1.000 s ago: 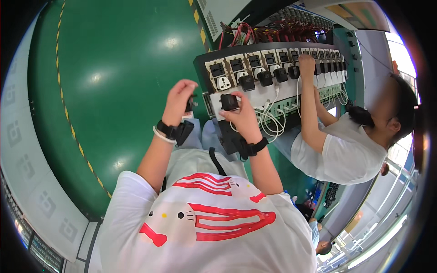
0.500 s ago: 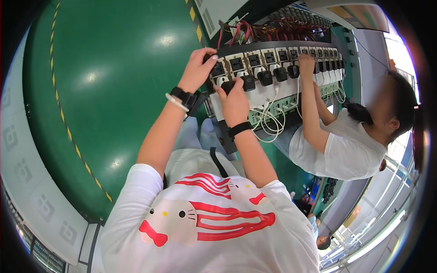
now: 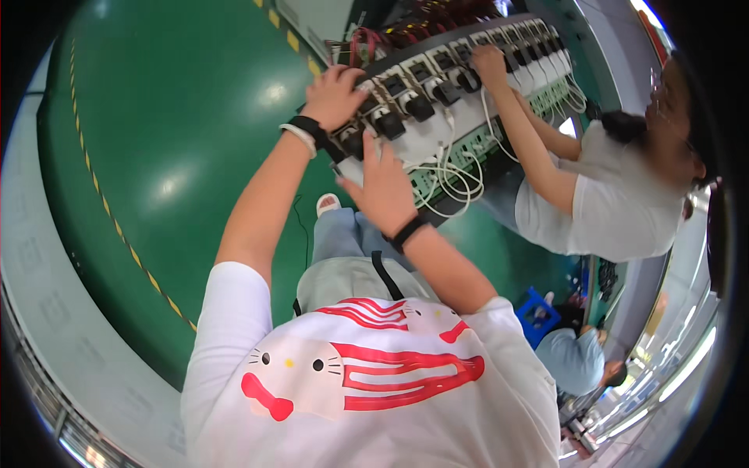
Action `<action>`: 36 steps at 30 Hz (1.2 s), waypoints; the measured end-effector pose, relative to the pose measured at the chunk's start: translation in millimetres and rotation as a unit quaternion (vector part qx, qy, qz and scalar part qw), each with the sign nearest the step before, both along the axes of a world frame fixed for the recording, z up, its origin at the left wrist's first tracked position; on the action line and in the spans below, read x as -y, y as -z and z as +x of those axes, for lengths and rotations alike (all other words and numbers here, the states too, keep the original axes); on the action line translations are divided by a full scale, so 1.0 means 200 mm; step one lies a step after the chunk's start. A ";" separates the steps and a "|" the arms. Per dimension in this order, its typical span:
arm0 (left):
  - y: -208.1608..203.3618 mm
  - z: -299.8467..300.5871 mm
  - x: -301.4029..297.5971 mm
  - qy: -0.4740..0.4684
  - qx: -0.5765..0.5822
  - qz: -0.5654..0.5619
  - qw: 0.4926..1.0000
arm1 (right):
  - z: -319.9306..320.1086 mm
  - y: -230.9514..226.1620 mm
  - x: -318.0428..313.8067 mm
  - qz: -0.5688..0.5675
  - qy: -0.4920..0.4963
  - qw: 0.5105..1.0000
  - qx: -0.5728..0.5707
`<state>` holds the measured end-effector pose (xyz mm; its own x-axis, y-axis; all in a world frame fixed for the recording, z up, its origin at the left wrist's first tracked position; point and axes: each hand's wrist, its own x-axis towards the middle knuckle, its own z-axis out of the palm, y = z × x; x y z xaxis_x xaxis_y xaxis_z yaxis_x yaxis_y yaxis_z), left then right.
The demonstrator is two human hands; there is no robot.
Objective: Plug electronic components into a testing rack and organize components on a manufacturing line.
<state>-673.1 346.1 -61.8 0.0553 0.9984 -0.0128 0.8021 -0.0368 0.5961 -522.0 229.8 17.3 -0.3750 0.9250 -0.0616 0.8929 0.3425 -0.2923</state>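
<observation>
A long white panel (image 3: 402, 146) slants away to the upper right, carrying a row of sockets with black plug-in adapters (image 3: 388, 123) in them. My left hand (image 3: 334, 97) lies over the sockets at the near left end, fingers spread and holding nothing that shows. Just below it, my right hand (image 3: 382, 183) has its fingers stretched out, with thumb apart. Its fingertips are close to the endmost black adapter (image 3: 353, 142); whether they touch it I cannot tell. White cables (image 3: 460, 175) loop along the panel's lower green strip to the right of this hand.
A co-worker in a white shirt (image 3: 616, 187) reaches to the same row farther right, one hand (image 3: 490, 66) at a socket. Red wires (image 3: 365, 43) bunch behind the panel. Another person (image 3: 573, 359) is by a blue stool (image 3: 537, 316). The green floor (image 3: 172, 156) has yellow-black tape.
My right hand has let go of the end adapter, its fingers straightening. My left hand has spread over the sockets. The view has shifted, so the panel sits higher and more tilted.
</observation>
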 end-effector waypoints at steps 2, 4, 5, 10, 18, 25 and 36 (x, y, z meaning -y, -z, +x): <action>0.05 -0.05 0.01 -0.049 0.034 0.016 0.998 | 0.13 -0.11 0.17 -0.056 -0.008 0.988 -0.142; 0.05 -0.03 0.03 -0.002 0.047 0.016 0.999 | 0.35 -0.06 0.30 -0.074 -0.014 0.977 -0.200; 0.05 -0.03 0.04 0.035 0.060 0.016 0.997 | 0.44 0.00 0.32 -0.048 0.020 0.980 -0.192; 0.07 -0.01 0.05 0.017 0.082 -0.015 0.996 | 0.57 0.07 0.29 -0.164 0.105 0.955 -0.221; 0.03 0.04 0.09 0.057 0.119 -0.026 0.991 | 0.54 -0.02 0.25 -0.042 0.016 0.992 -0.114; -0.03 -0.08 0.29 -0.121 0.192 0.032 0.973 | 0.82 -0.38 0.20 -0.206 0.072 0.801 -0.557; -0.20 0.08 0.43 0.000 0.140 -0.021 0.990 | 0.42 -0.14 0.06 -0.370 0.208 0.701 -0.573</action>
